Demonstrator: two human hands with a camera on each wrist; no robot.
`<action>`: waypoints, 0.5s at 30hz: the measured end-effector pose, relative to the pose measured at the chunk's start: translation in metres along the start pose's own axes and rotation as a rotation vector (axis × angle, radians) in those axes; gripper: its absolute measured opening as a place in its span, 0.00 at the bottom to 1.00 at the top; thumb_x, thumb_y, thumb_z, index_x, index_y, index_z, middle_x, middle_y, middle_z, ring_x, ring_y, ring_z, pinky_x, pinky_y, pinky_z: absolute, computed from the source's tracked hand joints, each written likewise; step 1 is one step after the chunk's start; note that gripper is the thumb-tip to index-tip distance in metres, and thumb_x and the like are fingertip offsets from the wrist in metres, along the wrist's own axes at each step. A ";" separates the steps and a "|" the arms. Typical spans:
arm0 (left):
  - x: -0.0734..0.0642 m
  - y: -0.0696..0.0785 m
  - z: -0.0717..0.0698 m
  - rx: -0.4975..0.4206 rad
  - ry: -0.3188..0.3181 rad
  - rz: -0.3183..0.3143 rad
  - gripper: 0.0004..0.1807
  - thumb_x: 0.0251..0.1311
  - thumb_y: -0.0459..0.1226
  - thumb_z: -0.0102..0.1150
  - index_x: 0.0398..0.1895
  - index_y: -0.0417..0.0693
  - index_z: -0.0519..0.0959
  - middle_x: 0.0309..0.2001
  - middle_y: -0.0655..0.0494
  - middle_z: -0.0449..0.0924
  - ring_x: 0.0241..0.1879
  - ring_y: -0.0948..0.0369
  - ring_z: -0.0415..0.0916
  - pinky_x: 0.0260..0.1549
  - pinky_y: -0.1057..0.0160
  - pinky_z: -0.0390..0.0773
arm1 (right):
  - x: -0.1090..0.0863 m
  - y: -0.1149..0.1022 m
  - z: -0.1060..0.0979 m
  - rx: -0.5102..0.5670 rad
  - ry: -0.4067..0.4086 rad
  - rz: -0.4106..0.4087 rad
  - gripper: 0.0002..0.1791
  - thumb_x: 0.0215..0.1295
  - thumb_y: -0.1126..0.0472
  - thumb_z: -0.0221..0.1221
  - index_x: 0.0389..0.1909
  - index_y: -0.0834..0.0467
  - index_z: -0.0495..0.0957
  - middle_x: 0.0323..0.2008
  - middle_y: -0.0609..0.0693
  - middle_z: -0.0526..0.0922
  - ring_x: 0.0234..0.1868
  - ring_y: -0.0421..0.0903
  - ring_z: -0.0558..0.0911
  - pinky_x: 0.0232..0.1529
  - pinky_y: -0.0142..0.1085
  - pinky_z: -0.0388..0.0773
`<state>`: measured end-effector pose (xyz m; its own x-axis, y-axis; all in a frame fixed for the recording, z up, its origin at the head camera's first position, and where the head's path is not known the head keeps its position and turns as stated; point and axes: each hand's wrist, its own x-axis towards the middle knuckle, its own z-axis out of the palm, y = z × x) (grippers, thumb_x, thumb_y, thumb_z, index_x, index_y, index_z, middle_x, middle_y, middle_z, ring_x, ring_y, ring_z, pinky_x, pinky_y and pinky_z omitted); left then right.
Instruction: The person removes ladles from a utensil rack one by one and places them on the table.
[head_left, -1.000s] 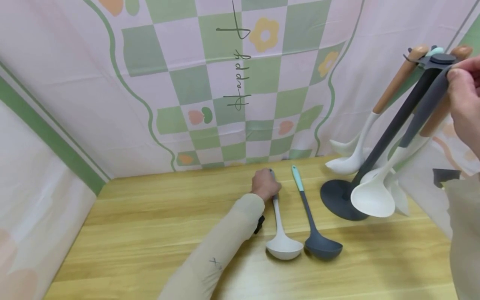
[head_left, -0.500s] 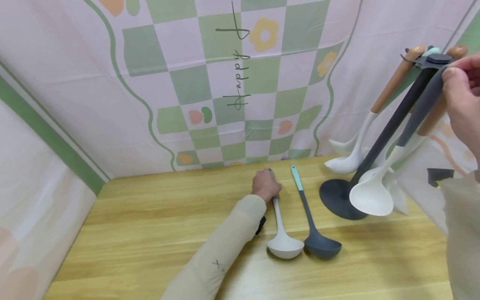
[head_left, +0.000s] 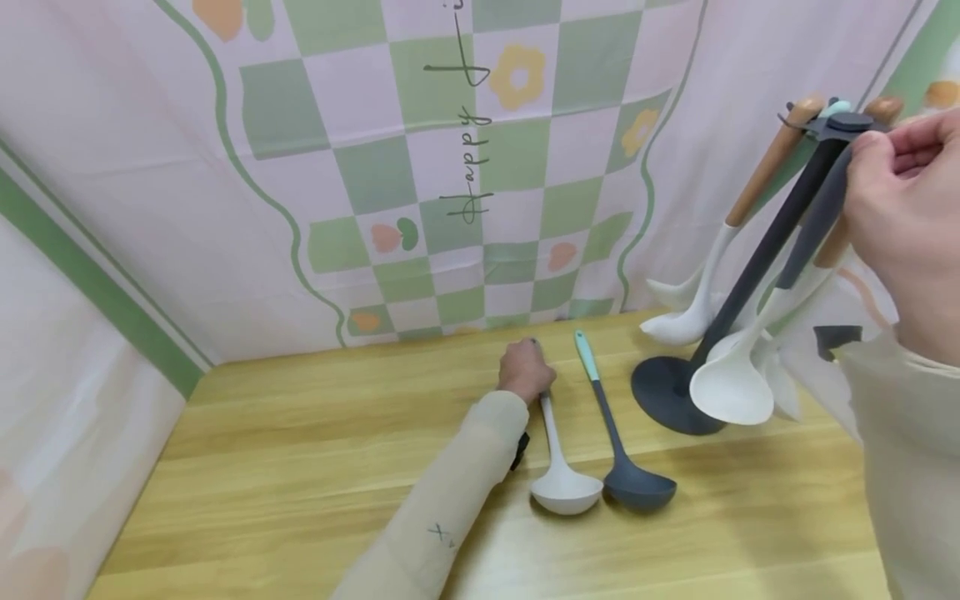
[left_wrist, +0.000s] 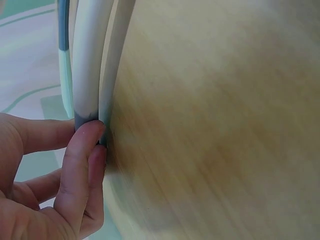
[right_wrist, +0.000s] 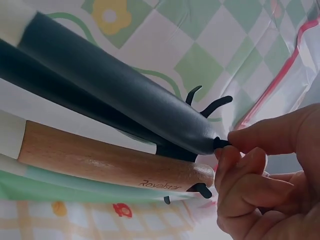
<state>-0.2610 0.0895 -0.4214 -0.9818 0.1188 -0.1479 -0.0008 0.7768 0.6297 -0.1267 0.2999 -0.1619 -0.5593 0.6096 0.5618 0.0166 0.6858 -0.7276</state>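
Note:
In the head view a pale grey ladle point(head_left: 567, 487) lies on the wooden table, bowl toward me. My left hand point(head_left: 522, 369) grips its dark handle; the left wrist view shows fingers point(left_wrist: 80, 160) curled at the handle. Beside it lies a dark grey ladle point(head_left: 639, 487) with a mint handle end. On the right, my right hand point(head_left: 911, 221) is at the top of a black utensil stand point(head_left: 772, 242). The right wrist view shows thumb and finger pinching the small hook point(right_wrist: 221, 143) at the end of the dark handle point(right_wrist: 125, 82) of a hanging white ladle point(head_left: 731, 390).
Several other utensils hang around the stand, including one with a wooden handle point(right_wrist: 115, 155). The stand's round base point(head_left: 667, 396) rests near the table's back right. A checkered cloth point(head_left: 450, 183) hangs behind the table point(head_left: 300, 450).
The head view has shifted slightly, so the scene sits a little further left. More of my right hand shows, still at the stand's top. My left hand keeps its grip on the pale grey ladle.

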 end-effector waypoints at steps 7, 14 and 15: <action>-0.003 -0.003 0.002 0.000 -0.011 -0.005 0.18 0.64 0.32 0.68 0.20 0.47 0.71 0.23 0.53 0.75 0.23 0.58 0.74 0.20 0.66 0.79 | -0.007 -0.001 -0.001 -0.032 -0.041 0.006 0.11 0.79 0.50 0.47 0.36 0.30 0.61 0.32 0.29 0.66 0.29 0.24 0.66 0.26 0.11 0.61; -0.001 -0.005 0.005 0.003 -0.022 -0.032 0.11 0.64 0.33 0.69 0.26 0.42 0.78 0.26 0.50 0.78 0.21 0.59 0.75 0.18 0.67 0.79 | -0.010 0.006 -0.002 -0.063 -0.021 -0.032 0.11 0.81 0.51 0.45 0.41 0.28 0.60 0.35 0.26 0.63 0.33 0.23 0.65 0.32 0.09 0.60; -0.001 -0.005 0.006 0.003 -0.023 -0.034 0.09 0.64 0.33 0.69 0.27 0.41 0.80 0.26 0.49 0.78 0.20 0.59 0.76 0.17 0.67 0.79 | -0.009 0.007 -0.001 -0.047 -0.003 -0.038 0.11 0.81 0.53 0.45 0.41 0.28 0.60 0.35 0.26 0.63 0.34 0.22 0.65 0.34 0.09 0.61</action>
<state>-0.2585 0.0894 -0.4285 -0.9767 0.1060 -0.1868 -0.0341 0.7823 0.6219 -0.1200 0.2997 -0.1719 -0.5627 0.5818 0.5873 0.0346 0.7264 -0.6864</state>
